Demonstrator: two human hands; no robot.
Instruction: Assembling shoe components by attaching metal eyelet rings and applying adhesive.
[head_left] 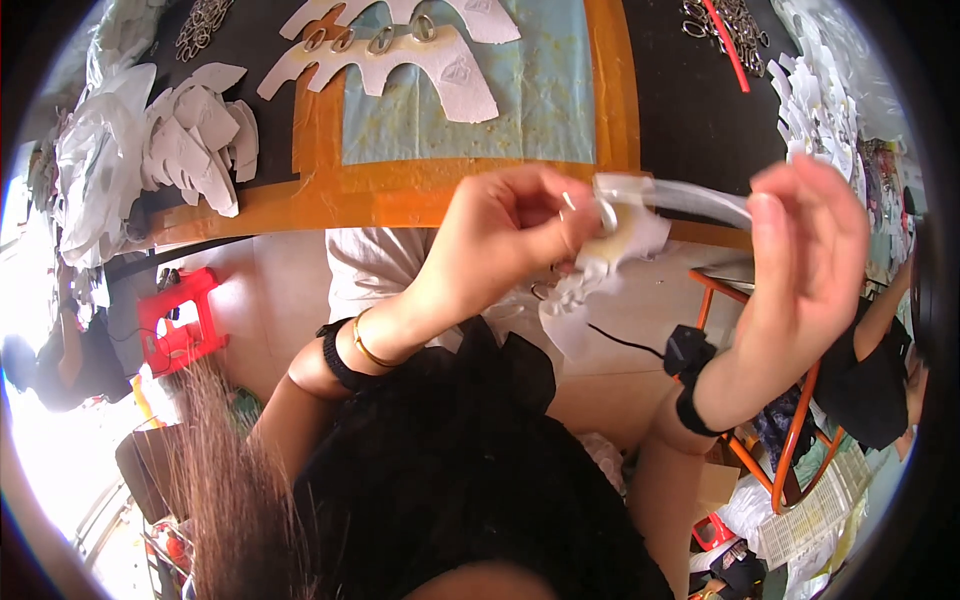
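My left hand (510,220), in front of the table edge, pinches a white scalloped cut piece (598,275) and a shiny metal ring (607,216) at its upper end. From there a whitish, see-through strip (690,193) stretches across to the right. My right hand (812,245) is raised, with the strip's far end at its thumb and fingers. Motion blurs the strip and the fingertips, so how the ring and strip join is unclear. On the table beyond, another white scalloped piece (455,80) carries several oval metal rings (381,40).
A blue-green mat (545,90) bordered with orange tape (615,90) lies on the dark table. White pieces (200,135) are heaped at left, beside a plastic bag (100,165). Metal rings (205,25) and a red stick (727,45) lie farther back. Below stand a red stool (180,318) and an orange-framed chair (785,460).
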